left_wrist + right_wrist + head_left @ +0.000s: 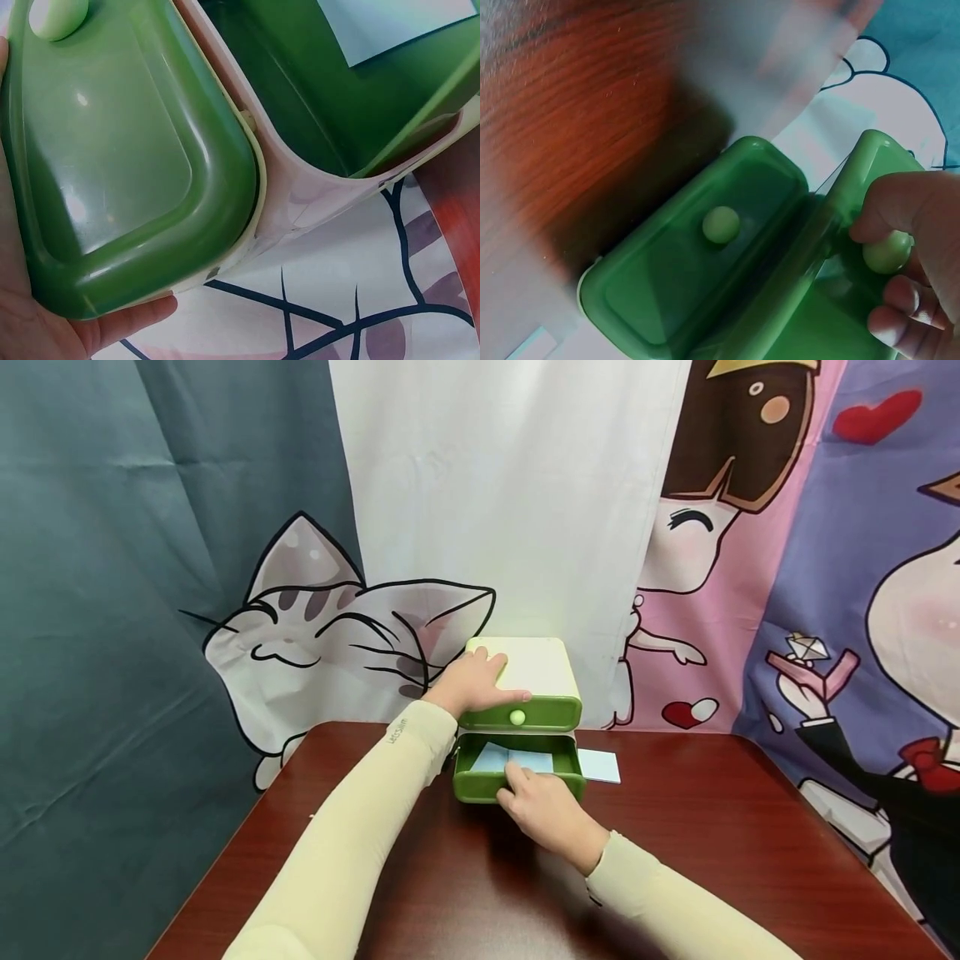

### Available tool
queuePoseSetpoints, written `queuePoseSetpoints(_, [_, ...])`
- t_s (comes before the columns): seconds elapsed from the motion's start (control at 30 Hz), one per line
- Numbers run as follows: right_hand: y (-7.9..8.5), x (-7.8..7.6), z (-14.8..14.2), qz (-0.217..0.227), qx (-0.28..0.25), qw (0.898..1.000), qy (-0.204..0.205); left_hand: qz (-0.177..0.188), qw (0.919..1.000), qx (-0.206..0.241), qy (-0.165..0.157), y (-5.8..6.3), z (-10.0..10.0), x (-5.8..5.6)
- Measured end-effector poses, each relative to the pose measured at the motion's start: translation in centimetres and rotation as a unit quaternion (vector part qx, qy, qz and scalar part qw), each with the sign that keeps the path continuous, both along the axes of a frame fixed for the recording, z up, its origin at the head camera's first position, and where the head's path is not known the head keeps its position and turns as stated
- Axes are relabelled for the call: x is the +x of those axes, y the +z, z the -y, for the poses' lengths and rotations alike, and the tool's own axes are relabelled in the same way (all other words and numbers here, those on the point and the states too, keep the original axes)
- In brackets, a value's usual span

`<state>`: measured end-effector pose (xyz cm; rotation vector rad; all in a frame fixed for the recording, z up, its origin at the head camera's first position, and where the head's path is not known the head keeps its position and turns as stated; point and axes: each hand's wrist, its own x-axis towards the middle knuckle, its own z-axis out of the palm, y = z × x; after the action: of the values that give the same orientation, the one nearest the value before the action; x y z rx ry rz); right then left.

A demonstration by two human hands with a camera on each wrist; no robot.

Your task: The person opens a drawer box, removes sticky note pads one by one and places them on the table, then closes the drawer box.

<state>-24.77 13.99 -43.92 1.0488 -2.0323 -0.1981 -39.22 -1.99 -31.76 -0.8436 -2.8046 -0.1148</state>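
A small two-drawer box (538, 665) with a pale top and green drawer fronts stands at the back of the table. Its upper drawer (555, 713) is closed, while the lower drawer (474, 788) is pulled out and has light blue paper (531, 762) inside. My left hand (474, 683) rests over the box's top left part, fingers spread and thumb along the front edge. At the lower drawer's front, my right hand (549, 812) pinches the round green knob (889, 253) between thumb and fingers, as the right wrist view shows.
Just right of the box, a pale blue sheet of paper (600, 766) lies on the dark red wooden table (675, 835). Behind the table hangs a curtain (517, 502) with cartoon prints.
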Motion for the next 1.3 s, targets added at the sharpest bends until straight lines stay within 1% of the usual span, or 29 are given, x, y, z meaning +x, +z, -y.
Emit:
queuePoseSetpoints(0.3, [-0.2,1.2,-0.1,0.008,0.009,1.000,-0.004,0.009,0.9999,0.006,-0.002,0.1,-0.1,0.0])
queuePoseSetpoints(0.47, [-0.3,1.9,0.1,-0.005,0.004,1.000,0.011,0.012,0.9999,0.008,0.001,-0.1,-0.1,0.1])
queuePoseSetpoints(0.6, [-0.5,2.1,0.2,-0.009,0.000,1.000,0.021,0.007,0.9999,0.007,0.009,-0.1,0.1,0.2])
queuePoseSetpoints(0.83, [-0.5,2.3,-0.1,0.001,0.006,1.000,0.014,0.000,1.0000,0.003,0.002,-0.2,-0.1,0.0])
queuePoseSetpoints(0.93, [0.3,2.4,-0.3,0.007,0.003,1.000,0.024,0.004,1.0000,0.004,0.005,-0.2,-0.1,0.1])
queuePoseSetpoints(1.0, [1.3,2.4,-0.4,0.004,-0.007,0.999,0.046,0.007,0.9999,0.007,0.004,-0.1,-0.1,0.2])
queuePoseSetpoints(1.07, [2.7,2.1,-0.7,0.005,-0.021,0.997,0.075,0.008,0.9999,0.008,0.002,0.0,-0.1,0.2])
queuePoseSetpoints(1.13, [4.1,1.4,-1.0,0.018,-0.036,0.995,0.087,0.008,0.9999,0.011,0.001,0.1,-0.1,0.2])
queuePoseSetpoints(1.17, [4.7,1.0,-1.4,0.033,-0.045,0.995,0.081,0.009,0.9999,0.012,0.000,0.1,0.0,0.2])
queuePoseSetpoints(1.23, [5.7,-0.1,-2.1,0.086,-0.056,0.993,0.049,0.011,0.9998,0.014,-0.001,0.2,-0.1,0.2])
queuePoseSetpoints(1.3, [6.3,-1.4,-2.9,0.162,-0.053,0.985,0.005,0.015,0.9998,0.016,-0.003,0.2,-0.1,0.2])
